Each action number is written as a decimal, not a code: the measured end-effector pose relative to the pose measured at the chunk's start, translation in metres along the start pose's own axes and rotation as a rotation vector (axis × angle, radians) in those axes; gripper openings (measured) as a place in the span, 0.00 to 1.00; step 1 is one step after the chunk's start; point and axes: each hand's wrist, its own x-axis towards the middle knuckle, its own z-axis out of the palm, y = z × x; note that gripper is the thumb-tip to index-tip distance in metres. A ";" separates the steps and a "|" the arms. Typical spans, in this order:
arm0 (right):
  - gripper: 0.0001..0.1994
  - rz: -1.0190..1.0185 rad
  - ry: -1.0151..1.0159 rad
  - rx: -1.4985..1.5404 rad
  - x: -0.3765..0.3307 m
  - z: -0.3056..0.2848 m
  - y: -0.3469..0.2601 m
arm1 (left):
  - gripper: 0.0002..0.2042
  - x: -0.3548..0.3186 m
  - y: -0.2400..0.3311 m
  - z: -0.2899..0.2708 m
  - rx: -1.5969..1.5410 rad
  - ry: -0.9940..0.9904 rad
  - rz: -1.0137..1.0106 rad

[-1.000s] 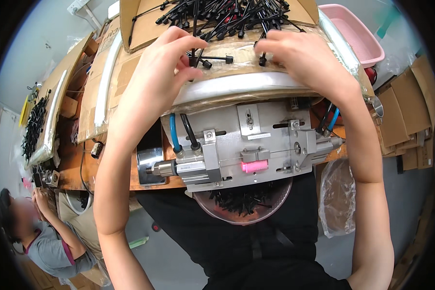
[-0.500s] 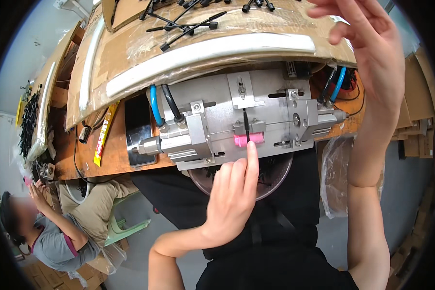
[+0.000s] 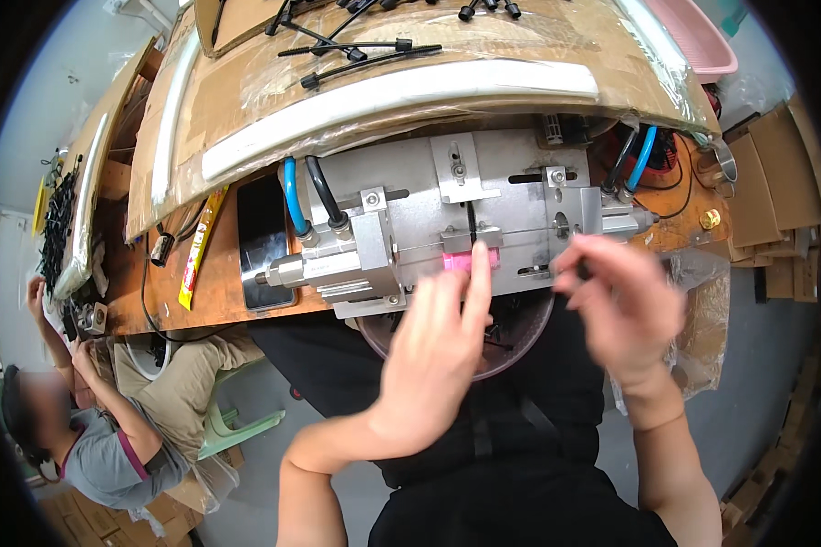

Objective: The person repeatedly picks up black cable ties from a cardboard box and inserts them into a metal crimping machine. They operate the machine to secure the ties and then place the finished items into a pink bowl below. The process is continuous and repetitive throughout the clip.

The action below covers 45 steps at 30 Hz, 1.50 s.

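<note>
My left hand is over the front of a grey metal fixture. Its index finger is stretched out and presses a thin black rod against a pink block; the other fingers curl under. The rod's near end is hidden beneath that fingertip. To the right, my right hand hovers by the fixture's front right corner, smeared by motion. Its fingers are bent toward each other. A small dark spot shows among them, too blurred to name.
Cylinders with blue and black hoses flank the fixture. Behind it, a cardboard surface bears several black rods. A dark phone and a yellow packet lie left. A round tub sits below; a person works at far left.
My right hand has come down from the upper right to beside the fixture. One black rod on the cardboard lies at a different angle. My left index finger stays on the rod.
</note>
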 end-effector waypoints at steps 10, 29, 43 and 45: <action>0.32 0.011 -0.201 -0.115 -0.046 0.056 0.014 | 0.05 0.134 -0.127 -0.090 -0.217 0.079 0.103; 0.14 0.046 -0.290 -0.875 0.220 -0.052 0.089 | 0.32 -0.012 0.011 0.026 0.094 0.055 0.000; 0.10 0.004 0.032 0.084 0.052 -0.030 0.006 | 0.18 0.088 -0.035 -0.035 0.115 0.402 0.065; 0.22 -0.066 -0.098 -0.124 0.009 -0.001 -0.002 | 0.13 0.129 -0.071 -0.039 0.190 0.504 0.051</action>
